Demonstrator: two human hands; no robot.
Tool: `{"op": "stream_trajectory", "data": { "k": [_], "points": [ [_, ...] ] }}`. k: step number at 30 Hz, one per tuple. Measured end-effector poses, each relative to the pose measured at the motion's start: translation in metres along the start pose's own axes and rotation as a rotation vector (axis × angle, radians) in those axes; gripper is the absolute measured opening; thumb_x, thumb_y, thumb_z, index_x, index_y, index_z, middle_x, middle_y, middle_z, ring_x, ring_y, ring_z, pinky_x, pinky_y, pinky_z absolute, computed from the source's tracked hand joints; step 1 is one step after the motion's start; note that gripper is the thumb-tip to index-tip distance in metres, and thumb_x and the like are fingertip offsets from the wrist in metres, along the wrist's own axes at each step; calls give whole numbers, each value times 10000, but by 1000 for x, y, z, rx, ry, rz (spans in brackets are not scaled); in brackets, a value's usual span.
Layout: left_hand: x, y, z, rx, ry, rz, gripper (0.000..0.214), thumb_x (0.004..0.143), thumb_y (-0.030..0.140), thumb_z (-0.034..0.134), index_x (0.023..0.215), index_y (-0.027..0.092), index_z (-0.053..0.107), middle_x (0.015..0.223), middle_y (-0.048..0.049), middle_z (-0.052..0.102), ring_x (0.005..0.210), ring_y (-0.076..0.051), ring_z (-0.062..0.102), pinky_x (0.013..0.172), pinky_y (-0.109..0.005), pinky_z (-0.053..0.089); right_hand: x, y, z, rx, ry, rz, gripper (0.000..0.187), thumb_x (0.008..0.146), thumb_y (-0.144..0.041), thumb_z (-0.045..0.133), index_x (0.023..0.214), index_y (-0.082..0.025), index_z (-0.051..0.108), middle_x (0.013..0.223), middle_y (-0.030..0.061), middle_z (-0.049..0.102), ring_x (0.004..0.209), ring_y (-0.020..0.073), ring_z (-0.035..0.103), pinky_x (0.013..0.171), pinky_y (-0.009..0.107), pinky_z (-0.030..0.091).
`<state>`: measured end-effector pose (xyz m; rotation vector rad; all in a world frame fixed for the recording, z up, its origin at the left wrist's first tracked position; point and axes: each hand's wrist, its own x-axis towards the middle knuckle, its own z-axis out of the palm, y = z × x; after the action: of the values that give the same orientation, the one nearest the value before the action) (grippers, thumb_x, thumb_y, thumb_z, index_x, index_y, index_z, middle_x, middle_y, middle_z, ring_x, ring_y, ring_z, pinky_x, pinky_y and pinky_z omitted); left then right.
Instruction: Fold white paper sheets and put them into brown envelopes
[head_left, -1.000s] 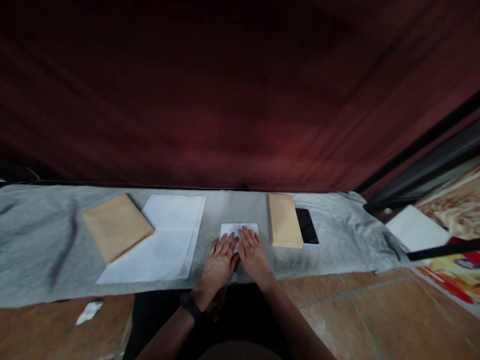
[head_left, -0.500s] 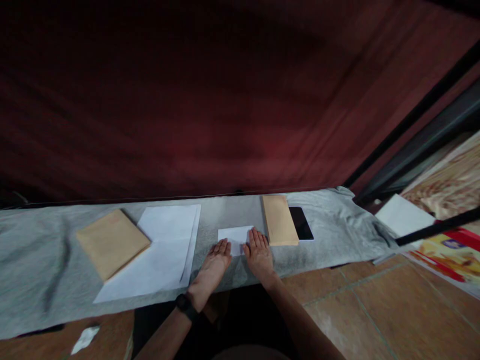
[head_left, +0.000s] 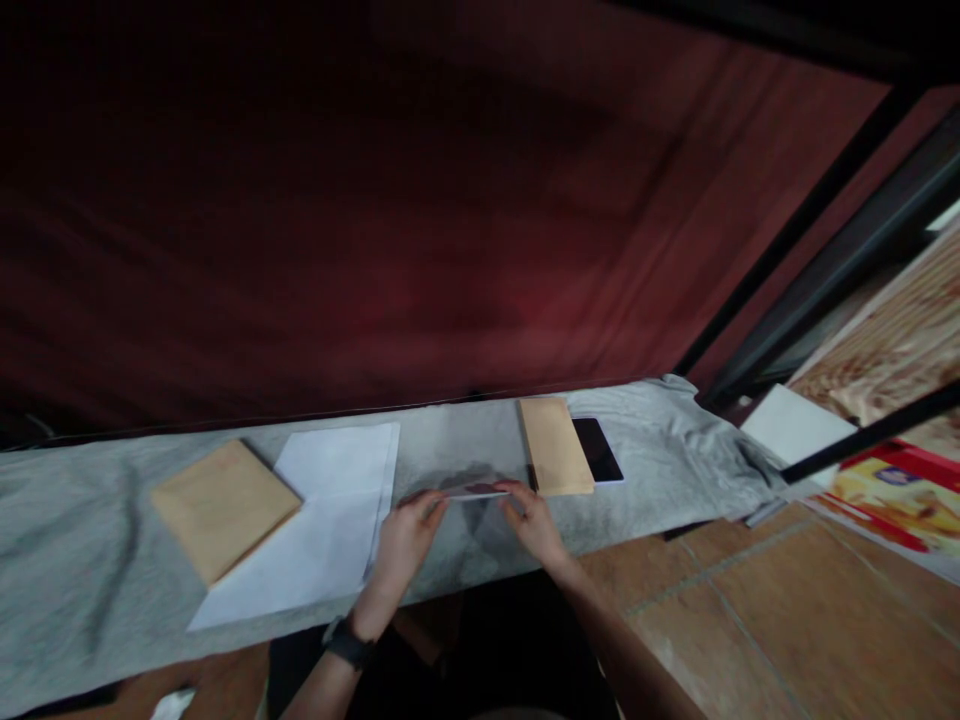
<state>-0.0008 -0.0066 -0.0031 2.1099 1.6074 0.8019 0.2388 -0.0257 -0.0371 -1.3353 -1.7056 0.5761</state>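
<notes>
Between my two hands is a folded white sheet of paper (head_left: pixel 474 493), seen almost edge-on and raised off the grey cloth. My left hand (head_left: pixel 409 530), with a dark watch on its wrist, pinches the paper's left end. At the right end, my right hand (head_left: pixel 529 517) grips it between thumb and fingers. Just beyond my right hand lies a stack of brown envelopes (head_left: pixel 556 447), partly over a dark-screened tablet (head_left: pixel 598 450). Large white sheets (head_left: pixel 330 530) lie to the left of my left hand, with another brown envelope stack (head_left: pixel 227 510) on top of them.
A grey cloth (head_left: pixel 75 560) covers the long narrow table, wrinkled at its right end. A dark red curtain (head_left: pixel 450 250) hangs behind it. On the right stand a black metal frame (head_left: pixel 802 235), a white box (head_left: pixel 799 432) and a red-yellow package (head_left: pixel 900 495) above the tiled floor (head_left: pixel 720 620).
Both hands lay flat on the folded paper on the cloth. Now they grip its two ends and have lifted and tipped it edge-on. The view has shifted slightly.
</notes>
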Motion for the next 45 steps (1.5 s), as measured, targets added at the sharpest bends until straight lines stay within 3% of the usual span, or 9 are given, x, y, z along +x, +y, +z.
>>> {"op": "stream_trajectory", "data": {
  "k": [6,13,18,21,25,33,37,42,45],
  "points": [
    [17,5,-6,-562,173,-320,409,751,509,689,998,184,688,558,69,547,511,-125,517,488,-226,377,19,-8,0,60,70,119,347,984,-431,441,962,-201,700,772,14,715,670,160,661,584,230,502],
    [-6,-6,22,-808,17,-524,578,688,447,747,1161,137,627,836,-38,728,776,-203,690,706,-300,532,30,8,13,-25,175,201,291,962,-346,447,917,-186,686,757,25,700,694,168,653,633,245,501],
    [4,-13,37,-652,-23,-562,451,788,327,686,1191,137,618,827,-45,726,677,-188,689,595,-286,550,28,11,19,-111,207,201,346,950,-262,445,1216,-159,641,1094,124,713,996,232,676,884,356,541],
    [11,-7,37,-558,-59,-581,435,880,245,571,1299,129,557,821,-30,720,548,-144,650,508,-255,523,13,6,25,-250,191,97,506,960,-238,435,1458,-150,459,1431,170,539,1307,258,527,1055,421,473],
    [10,0,34,-373,-112,-522,429,929,208,470,1345,117,526,745,-7,709,441,-133,599,495,-258,491,-18,1,39,-531,35,-108,553,994,-227,412,1542,-196,344,1559,107,423,1405,231,434,1124,424,410],
    [-2,11,32,214,-43,-412,475,978,303,444,1424,145,496,1003,-132,754,791,-253,722,701,-335,533,-36,-1,51,-718,3,-69,524,1022,-426,453,1500,-211,436,1555,67,432,1402,237,438,1188,421,278],
    [-10,16,35,477,66,-196,468,1004,299,334,1403,143,521,1057,-152,722,918,-297,695,826,-437,527,-33,-3,50,-728,-25,-64,539,1023,-440,441,1513,-216,412,1557,67,428,1409,235,428,1192,417,260],
    [-4,16,66,406,90,116,505,1012,339,295,1391,101,529,1431,-189,553,1341,-311,498,1090,-487,410,-33,-3,51,-728,-59,-29,545,1031,-443,413,1528,-221,383,1573,56,400,1422,234,411,1200,417,234],
    [3,13,85,407,34,151,576,1003,419,332,1433,66,481,1505,-206,476,1426,-316,407,1149,-511,350,-33,-2,52,-735,-72,-35,540,1032,-435,408,1524,-213,390,1573,64,399,1430,235,400,1201,420,228]
  ]
}}
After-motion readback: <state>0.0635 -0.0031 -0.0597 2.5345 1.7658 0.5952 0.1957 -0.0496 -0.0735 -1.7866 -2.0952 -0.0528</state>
